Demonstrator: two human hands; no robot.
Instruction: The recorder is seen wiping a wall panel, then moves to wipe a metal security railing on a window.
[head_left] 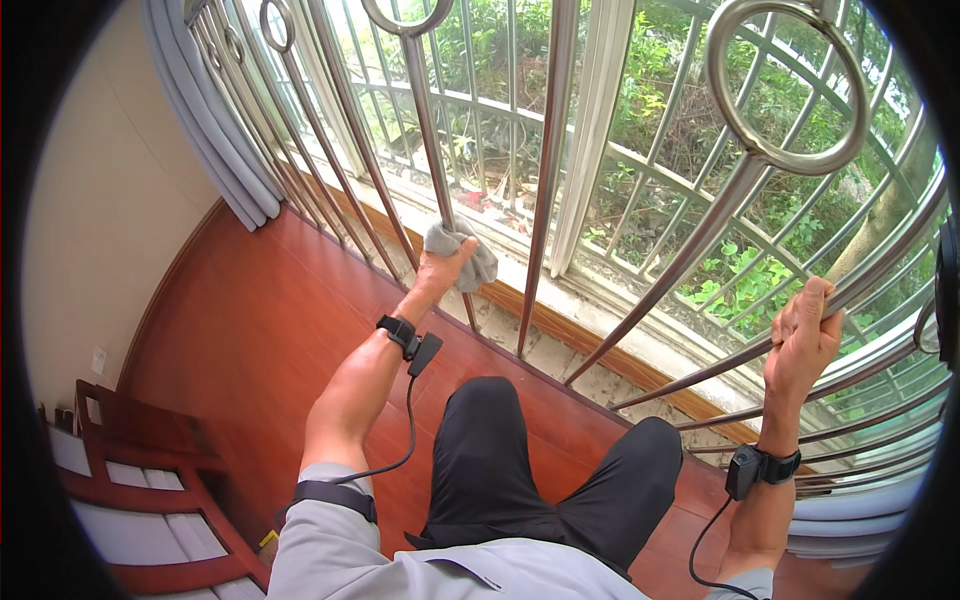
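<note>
Home interior: red wooden floor (pixel 250 330), grey curtain (pixel 215 130), steel window bars (pixel 545 150) beyond the fingers, greenery (pixel 740 270) outside, wooden chair (pixel 150 470).

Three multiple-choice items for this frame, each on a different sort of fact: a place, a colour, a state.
1. Where is the cloth?
A. on the floor
B. pressed to a metal bar
C. on the chair

2. What colour is the floor?
A. reddish brown
B. white
C. green

3. What is the right hand doing?
A. hanging free
B. holding a cloth
C. gripping a bar

Answers:
1 B, the left hand holds it against an upright bar.
2 A, the boards are reddish-brown wood.
3 C, its fingers wrap a slanted bar.
</note>
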